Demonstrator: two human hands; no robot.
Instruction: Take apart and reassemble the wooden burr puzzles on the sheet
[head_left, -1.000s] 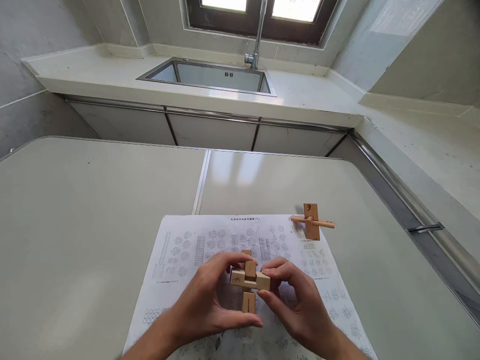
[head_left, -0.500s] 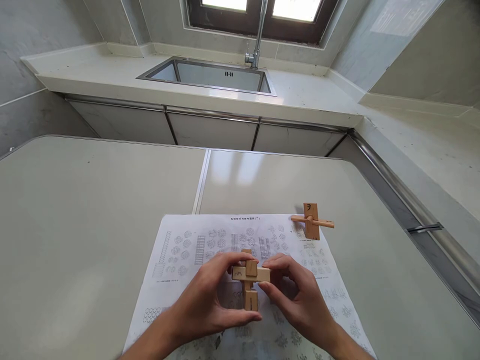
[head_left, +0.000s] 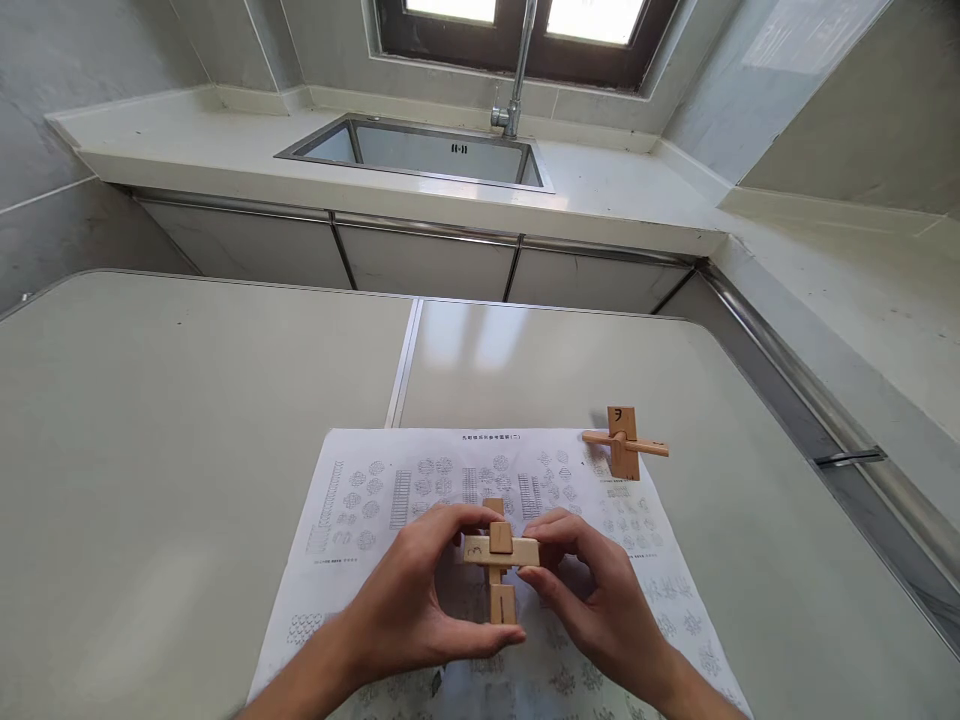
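Observation:
A wooden burr puzzle [head_left: 501,540] of interlocking numbered pieces is held between my hands above the printed sheet. My left hand [head_left: 420,590] grips its upright piece end to end, thumb at the near end and fingers at the far end. Closed on the right tip of the pale crosswise piece marked 3 is my right hand [head_left: 592,590], in a pinch of thumb and fingers. Part of the far end is hidden by my left fingers. A second wooden puzzle assembly [head_left: 624,442], cross-shaped, rests at the sheet's upper right corner.
Under my hands lies a white sheet [head_left: 345,580] printed with small puzzle diagrams, on a pale table [head_left: 187,450] with a seam down its middle. Beyond the table's far edge stand a counter [head_left: 615,195], a sink [head_left: 420,150] and a tap [head_left: 514,110].
The pale crosswise piece and the block over it have shifted very slightly within the puzzle. Both hands keep nearly the same hold, and the second assembly stays put.

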